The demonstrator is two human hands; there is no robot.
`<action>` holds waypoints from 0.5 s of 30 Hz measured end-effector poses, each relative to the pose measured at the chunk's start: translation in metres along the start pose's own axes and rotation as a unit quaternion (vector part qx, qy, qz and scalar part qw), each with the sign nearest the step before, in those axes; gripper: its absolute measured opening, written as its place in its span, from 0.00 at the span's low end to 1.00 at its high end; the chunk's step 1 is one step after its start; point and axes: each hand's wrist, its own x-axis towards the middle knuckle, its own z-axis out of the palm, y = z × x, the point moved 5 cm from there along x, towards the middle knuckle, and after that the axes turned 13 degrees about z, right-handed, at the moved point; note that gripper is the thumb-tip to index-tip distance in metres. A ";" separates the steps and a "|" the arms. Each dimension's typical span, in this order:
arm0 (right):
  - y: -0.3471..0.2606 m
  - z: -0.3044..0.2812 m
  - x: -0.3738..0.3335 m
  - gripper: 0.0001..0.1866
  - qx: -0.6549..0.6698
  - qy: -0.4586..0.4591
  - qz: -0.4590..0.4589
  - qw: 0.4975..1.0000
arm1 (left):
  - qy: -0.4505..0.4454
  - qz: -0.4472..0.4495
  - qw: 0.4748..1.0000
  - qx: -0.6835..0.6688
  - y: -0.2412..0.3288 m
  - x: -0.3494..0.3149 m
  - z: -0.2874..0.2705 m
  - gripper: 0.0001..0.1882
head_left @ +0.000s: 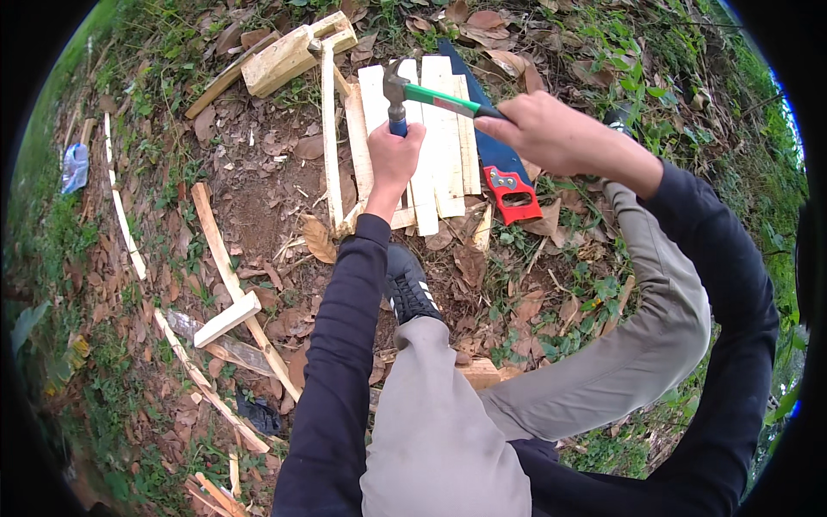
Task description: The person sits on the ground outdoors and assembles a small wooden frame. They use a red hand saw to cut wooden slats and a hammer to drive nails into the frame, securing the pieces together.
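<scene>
My left hand (396, 159) is closed around a chisel-like tool with a blue handle (398, 127), held upright over pale wooden slats (444, 146). Its lower end is hidden by the hand. In my right hand (551, 129) is a claw hammer (439, 99) with a green and black handle. The hammer's metal head is at the top of the blue handle; whether they touch I cannot tell. The slats lie side by side, joined to a wooden frame piece (331, 138). Just right of them rests a handsaw (508, 185) with a blue blade and red grip.
A thick wood block (280, 65) lies at the far left of the slats. Long wood strips (228, 267) and a short offcut (227, 319) are on the leafy ground at left. A plastic bag (75, 168) is farther left. My shoe (409, 284) is close below the slats.
</scene>
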 end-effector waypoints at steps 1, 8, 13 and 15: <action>-0.010 -0.020 0.003 0.28 0.017 -0.036 0.051 0.998 | 0.008 0.011 1.000 0.005 -0.001 -0.001 -0.005 0.16; -0.007 0.004 -0.012 0.28 0.027 -0.029 0.005 0.999 | 0.001 0.014 1.000 -0.002 -0.001 0.000 -0.003 0.15; -0.006 -0.015 -0.026 0.25 0.108 0.028 0.063 0.992 | 0.002 -0.016 0.999 -0.039 -0.013 -0.003 -0.009 0.14; 0.000 -0.007 -0.040 0.27 0.218 0.019 0.151 0.964 | -0.009 -0.026 0.998 -0.050 -0.007 -0.011 -0.012 0.14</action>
